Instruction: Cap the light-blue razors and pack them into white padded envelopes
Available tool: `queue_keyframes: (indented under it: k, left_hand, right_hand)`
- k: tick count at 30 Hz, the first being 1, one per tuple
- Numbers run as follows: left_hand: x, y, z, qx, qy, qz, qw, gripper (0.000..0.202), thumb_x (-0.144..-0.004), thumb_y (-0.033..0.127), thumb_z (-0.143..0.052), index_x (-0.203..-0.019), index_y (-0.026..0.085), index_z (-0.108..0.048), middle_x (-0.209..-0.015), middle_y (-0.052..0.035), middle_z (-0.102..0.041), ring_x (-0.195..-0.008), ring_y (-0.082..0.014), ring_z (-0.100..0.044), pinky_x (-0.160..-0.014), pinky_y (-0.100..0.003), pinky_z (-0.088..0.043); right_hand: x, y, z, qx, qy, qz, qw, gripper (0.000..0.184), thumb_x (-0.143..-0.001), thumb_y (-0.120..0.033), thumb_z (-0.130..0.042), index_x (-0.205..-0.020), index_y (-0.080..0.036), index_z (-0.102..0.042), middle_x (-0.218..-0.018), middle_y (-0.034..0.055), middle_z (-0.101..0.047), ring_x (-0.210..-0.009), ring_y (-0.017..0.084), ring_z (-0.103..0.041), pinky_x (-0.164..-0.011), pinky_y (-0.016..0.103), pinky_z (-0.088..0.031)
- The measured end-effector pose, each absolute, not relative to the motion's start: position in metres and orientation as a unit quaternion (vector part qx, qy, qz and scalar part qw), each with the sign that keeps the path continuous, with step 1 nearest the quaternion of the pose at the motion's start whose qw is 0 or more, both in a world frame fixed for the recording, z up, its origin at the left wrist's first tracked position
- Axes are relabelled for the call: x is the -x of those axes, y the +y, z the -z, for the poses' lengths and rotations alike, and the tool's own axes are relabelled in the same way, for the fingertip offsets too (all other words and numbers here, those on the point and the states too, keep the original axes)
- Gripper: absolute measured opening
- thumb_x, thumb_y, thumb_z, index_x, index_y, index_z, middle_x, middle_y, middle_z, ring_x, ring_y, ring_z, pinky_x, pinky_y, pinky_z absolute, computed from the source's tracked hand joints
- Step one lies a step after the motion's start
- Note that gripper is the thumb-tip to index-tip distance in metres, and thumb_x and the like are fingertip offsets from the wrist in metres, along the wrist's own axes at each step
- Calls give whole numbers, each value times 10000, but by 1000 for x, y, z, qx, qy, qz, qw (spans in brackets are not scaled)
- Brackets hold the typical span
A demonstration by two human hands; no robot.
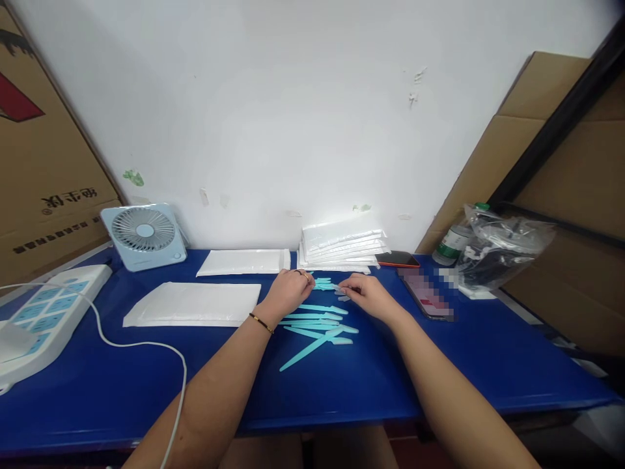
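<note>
My left hand (293,290) is closed in a pinch on the handle end of a teal eyebrow razor (323,284), just above the table. Facing it, my right hand (370,295) has thumb and fingers pressed together on a clear blade cap at the razor's other end. Small clear caps (344,297) lie below the right fingertips. Nearer to me, several teal eyebrow razors (312,345) with pale tips lie loosely fanned on the blue table (361,391). Exactly how many razors are between my hands cannot be made out.
White padded envelopes (195,304) lie at left, with a stack of envelopes (342,241) against the wall. Around them are a small fan (144,236), a power strip (53,326) with a white cable, phones (427,293), a bottle (453,244) and a plastic bag (498,251).
</note>
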State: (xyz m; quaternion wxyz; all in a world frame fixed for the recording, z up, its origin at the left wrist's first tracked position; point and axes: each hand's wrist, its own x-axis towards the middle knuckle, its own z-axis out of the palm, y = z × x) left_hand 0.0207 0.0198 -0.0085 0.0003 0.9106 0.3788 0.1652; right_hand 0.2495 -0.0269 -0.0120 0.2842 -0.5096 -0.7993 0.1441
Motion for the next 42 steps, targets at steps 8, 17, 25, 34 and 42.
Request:
queue_keyframes:
  k: [8,17,25,34,42]
  left_hand:
    - [-27,10,7,-933,325,-142,55,253,-905,275,-422,-807,183,-637,-844,-22,-672,-797,-144,-608,-724,-258,-393]
    - [-10,31,24,-893,423,-151,9,214,-825,318,-558,-1006,238,-640,-1037,-38,-638,-987,-211,-569,-796,-303,-407]
    - [-17,33,30,-889,427,-162,-3,169,-842,302,-525,-944,221,-633,-941,-45,-626,-939,-197,-566,-777,-290,-413]
    - [-13,32,26,-878,416,-216,91,154,-828,281,-501,-825,226,-645,-911,-10,-619,-850,-160,-574,-735,-260,-432]
    - [-13,31,23,-870,406,-250,124,186,-840,285,-474,-824,212,-644,-903,-16,-621,-822,-159,-576,-703,-256,-440]
  right_hand:
    - [-244,-32,9,477,-818,-184,263,223,-857,-253,-519,-958,-219,-714,-829,39,-649,-685,136,-581,-620,238,-424]
    - [-264,-24,15,541,-808,-118,202,102,-768,-185,-585,-819,-190,-674,-825,36,-614,-681,138,-558,-625,245,-412]
    - [-262,-22,22,557,-802,-129,173,39,-768,-182,-573,-732,-180,-589,-812,34,-588,-688,138,-543,-616,231,-392]
    - [-263,-27,10,571,-774,-133,241,73,-801,-216,-518,-806,-189,-586,-725,7,-597,-620,129,-516,-584,232,-371]
    - [-263,-25,14,562,-767,-164,262,98,-800,-238,-521,-804,-186,-604,-673,-10,-560,-589,118,-488,-552,224,-357]
